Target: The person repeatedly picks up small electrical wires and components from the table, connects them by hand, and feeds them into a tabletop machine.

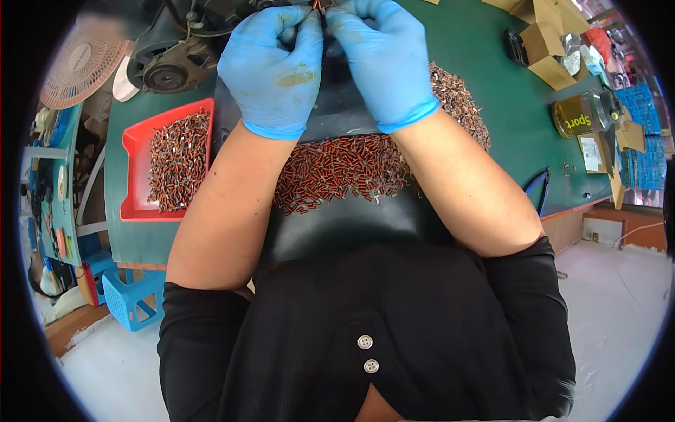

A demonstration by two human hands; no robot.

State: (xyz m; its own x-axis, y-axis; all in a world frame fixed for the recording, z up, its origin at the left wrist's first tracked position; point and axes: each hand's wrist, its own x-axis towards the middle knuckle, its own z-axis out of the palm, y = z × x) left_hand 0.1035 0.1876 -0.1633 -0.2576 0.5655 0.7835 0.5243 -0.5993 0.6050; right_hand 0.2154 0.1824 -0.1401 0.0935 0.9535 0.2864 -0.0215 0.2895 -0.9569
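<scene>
While my left hand and right hand pinch narrowly at a small coppery piece beyond the red components, I cannot tell which grips it, but this close handling seems to call next for steadiness.

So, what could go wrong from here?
The left forearm overlaps the red tray in this view and might bump it. The loose red parts lie between the forearms, so a low sweep could scatter them. The tiny piece at the fingers could slip; little of it shows.
</scene>
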